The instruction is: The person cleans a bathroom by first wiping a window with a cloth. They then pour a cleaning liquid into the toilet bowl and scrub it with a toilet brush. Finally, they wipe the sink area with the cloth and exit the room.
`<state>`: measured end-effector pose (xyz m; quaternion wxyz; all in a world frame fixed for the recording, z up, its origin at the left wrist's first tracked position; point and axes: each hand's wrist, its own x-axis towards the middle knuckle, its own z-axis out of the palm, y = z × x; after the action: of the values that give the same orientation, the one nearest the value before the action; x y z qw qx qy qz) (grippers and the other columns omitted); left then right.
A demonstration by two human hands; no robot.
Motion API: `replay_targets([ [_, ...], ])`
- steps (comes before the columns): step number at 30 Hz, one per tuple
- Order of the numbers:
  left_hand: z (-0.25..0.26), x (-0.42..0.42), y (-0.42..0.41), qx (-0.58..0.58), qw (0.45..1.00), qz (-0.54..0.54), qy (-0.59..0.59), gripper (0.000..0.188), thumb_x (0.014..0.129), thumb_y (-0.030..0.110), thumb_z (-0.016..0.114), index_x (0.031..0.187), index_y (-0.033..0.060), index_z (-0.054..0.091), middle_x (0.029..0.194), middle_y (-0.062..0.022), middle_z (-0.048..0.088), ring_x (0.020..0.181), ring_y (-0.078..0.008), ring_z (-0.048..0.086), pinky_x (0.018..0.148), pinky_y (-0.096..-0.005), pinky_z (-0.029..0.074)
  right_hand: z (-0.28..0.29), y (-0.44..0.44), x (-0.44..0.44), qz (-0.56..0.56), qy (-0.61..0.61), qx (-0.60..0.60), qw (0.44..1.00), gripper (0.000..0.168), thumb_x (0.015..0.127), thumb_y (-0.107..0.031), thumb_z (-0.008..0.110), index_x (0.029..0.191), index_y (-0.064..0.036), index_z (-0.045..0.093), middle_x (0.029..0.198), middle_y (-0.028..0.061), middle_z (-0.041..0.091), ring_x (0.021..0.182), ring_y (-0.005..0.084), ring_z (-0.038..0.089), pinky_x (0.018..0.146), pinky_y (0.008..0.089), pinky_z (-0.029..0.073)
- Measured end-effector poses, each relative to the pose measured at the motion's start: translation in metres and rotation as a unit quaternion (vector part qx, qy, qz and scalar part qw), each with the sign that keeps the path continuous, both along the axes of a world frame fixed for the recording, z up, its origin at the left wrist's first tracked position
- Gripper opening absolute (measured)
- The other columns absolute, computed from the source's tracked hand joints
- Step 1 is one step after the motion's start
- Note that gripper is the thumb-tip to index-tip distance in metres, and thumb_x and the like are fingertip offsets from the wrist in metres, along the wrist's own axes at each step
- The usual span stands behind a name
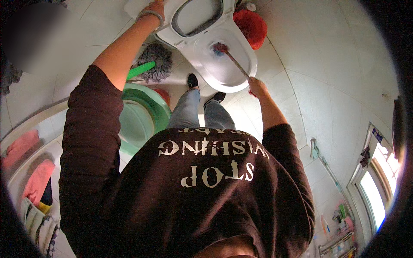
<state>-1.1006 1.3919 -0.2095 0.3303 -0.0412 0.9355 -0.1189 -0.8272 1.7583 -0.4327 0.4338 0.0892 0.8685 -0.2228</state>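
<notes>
My right hand (258, 87) is closed around the handle of a toilet brush (238, 64). Its reddish head is down in the bowl of a white toilet (206, 67), over the drain hole. The toilet seat (197, 32) is raised at the back of the bowl. At the top edge of the view, my left hand (156, 11), with a bracelet on the wrist, is against the left side of the raised seat and lid. Its fingers are partly cut off, so their grip is unclear.
A grey mop head (156, 63) with a green handle lies left of the toilet. Nearer stands a green basin (161, 106). A red bucket or bin (251, 29) is by the right wall. Pink towels (38, 177) hang at the left.
</notes>
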Motion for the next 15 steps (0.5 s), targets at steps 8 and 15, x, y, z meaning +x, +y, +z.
replay_targets([
  [8,-0.057,-0.017,-0.026,0.199,0.961,0.001,0.194,0.036,0.089,0.019,0.041,0.121,0.0097,0.029,0.114,-0.0212,0.054,0.101,-0.0406,0.055,0.083,-0.0485,0.046,0.078,-0.058,0.031,-0.333,-0.203,-0.248,0.887,0.03,0.088,-0.028,0.045,0.072,-0.003,0.049,0.052,0.0053,0.048,0.039,0.0127,0.044,0.035,0.0271,0.038],
  [15,-0.037,-0.011,-0.013,0.2,0.965,-0.014,0.169,0.025,0.091,0.019,0.036,0.114,0.0098,0.033,0.115,-0.0206,0.051,0.101,-0.0406,0.055,0.081,-0.0481,0.048,0.128,-0.065,0.05,-0.402,-0.143,-0.178,0.887,0.026,0.087,-0.028,0.046,0.069,-0.009,0.045,0.052,0.0017,0.043,0.038,0.0103,0.04,0.034,0.0273,0.035],
])
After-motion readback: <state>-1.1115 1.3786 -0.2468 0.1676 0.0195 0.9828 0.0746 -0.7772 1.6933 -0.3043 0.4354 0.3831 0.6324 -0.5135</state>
